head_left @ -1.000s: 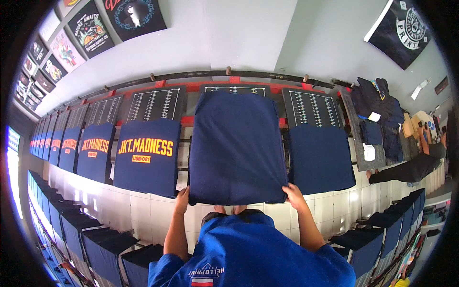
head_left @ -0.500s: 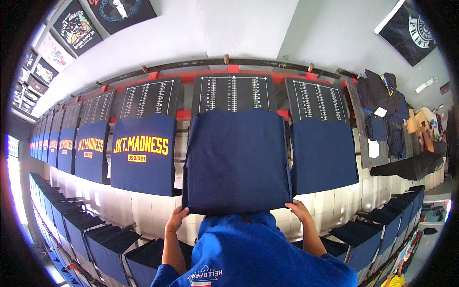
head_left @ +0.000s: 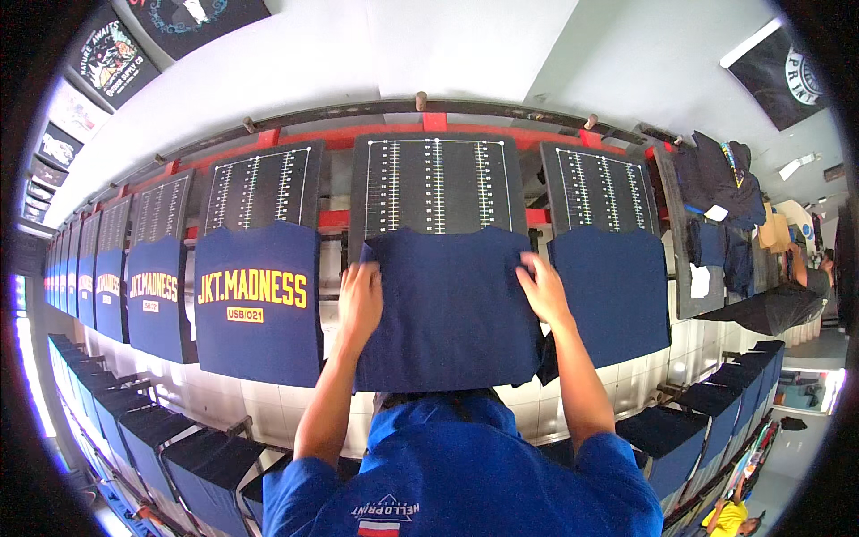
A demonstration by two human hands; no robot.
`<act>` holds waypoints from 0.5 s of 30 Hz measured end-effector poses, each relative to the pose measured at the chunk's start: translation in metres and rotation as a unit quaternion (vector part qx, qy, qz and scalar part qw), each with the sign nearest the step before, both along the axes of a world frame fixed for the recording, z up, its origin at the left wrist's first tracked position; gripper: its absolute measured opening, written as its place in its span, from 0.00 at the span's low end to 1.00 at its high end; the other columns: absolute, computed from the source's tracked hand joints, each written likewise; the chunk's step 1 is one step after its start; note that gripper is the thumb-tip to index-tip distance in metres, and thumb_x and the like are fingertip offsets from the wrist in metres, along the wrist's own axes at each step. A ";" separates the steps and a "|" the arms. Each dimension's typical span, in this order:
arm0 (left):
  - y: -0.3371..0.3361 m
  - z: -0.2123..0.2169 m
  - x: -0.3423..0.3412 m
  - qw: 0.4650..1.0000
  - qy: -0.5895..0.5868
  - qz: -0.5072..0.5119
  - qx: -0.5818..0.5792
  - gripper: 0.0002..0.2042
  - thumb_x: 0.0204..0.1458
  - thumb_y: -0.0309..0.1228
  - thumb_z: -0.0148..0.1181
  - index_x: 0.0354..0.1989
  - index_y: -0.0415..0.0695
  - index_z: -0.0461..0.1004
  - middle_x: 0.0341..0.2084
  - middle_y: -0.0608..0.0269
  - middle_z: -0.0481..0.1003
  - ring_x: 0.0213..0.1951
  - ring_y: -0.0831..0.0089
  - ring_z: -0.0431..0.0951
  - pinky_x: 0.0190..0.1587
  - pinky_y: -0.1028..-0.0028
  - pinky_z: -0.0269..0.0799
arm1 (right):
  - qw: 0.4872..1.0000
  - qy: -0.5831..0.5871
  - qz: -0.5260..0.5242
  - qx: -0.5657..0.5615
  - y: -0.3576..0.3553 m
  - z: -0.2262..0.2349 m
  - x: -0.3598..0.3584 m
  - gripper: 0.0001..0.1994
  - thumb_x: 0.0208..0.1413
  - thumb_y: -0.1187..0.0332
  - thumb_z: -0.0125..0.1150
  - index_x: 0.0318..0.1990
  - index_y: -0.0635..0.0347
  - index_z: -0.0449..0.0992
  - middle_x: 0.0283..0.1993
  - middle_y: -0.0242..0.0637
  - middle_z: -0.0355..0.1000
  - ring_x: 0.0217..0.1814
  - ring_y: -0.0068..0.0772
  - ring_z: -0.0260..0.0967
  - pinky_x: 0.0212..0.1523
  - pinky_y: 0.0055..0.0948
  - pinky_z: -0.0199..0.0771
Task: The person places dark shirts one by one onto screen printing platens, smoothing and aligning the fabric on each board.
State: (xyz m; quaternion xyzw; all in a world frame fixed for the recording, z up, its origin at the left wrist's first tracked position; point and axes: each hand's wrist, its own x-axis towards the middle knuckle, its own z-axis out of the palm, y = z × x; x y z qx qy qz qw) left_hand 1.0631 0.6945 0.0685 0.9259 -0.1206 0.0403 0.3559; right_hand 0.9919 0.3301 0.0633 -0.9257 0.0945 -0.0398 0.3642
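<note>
Head view: a plain navy shirt [head_left: 452, 309] is pressed flat onto the black gridded board [head_left: 436, 183] by the left hand [head_left: 359, 300] and right hand [head_left: 542, 288], palms open, seemingly for smoothing.

A long row of black, white-ruled flat printing boards [head_left: 436, 183] on a red frame [head_left: 435, 123] carries navy cotton shirts [head_left: 452, 309].

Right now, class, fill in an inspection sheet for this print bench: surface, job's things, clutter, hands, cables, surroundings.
Surface: black board with white ruler lines, upper part bare.
Job's things: plain navy shirt spread over the board's lower part.
Clutter: nothing seen.
Hands: left hand and right hand lie flat on the shirt's sides.
Cables: nothing seen.
Surroundings: printed navy shirt on the left neighbouring board, unprinted navy shirt on the right one; dark shirts hung on the wall.
</note>
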 end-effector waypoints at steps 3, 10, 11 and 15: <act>-0.038 -0.032 0.073 0.988 -0.094 0.006 0.122 0.11 0.56 0.30 0.60 0.45 0.40 0.72 0.45 0.52 0.70 0.48 0.51 0.70 0.50 0.55 0.67 | 0.987 -0.074 0.024 -0.138 -0.001 -0.028 0.077 0.19 0.56 0.63 0.65 0.52 0.62 0.72 0.51 0.50 0.73 0.55 0.53 0.70 0.54 0.48 0.70; -0.034 -0.068 0.097 0.983 -0.068 -0.102 0.139 0.08 0.58 0.30 0.57 0.42 0.41 0.69 0.40 0.54 0.71 0.46 0.53 0.71 0.49 0.56 0.66 | 0.971 -0.062 0.141 -0.181 -0.014 -0.040 0.106 0.09 0.56 0.64 0.64 0.38 0.57 0.72 0.36 0.42 0.76 0.43 0.53 0.74 0.42 0.49 0.71; -0.028 -0.072 0.097 0.986 -0.051 -0.104 0.118 0.07 0.59 0.29 0.56 0.41 0.41 0.68 0.39 0.54 0.71 0.45 0.53 0.72 0.48 0.56 0.66 | 0.982 -0.043 0.129 -0.134 -0.012 -0.038 0.105 0.09 0.57 0.64 0.63 0.38 0.57 0.71 0.36 0.44 0.75 0.42 0.54 0.74 0.42 0.49 0.71; -0.021 -0.053 0.097 0.992 -0.020 -0.105 0.070 0.05 0.62 0.29 0.52 0.40 0.42 0.65 0.34 0.51 0.72 0.35 0.47 0.76 0.38 0.55 0.73 | 0.995 -0.031 0.091 -0.029 -0.008 -0.037 0.097 0.08 0.60 0.66 0.60 0.39 0.59 0.68 0.38 0.48 0.73 0.41 0.57 0.73 0.40 0.48 0.72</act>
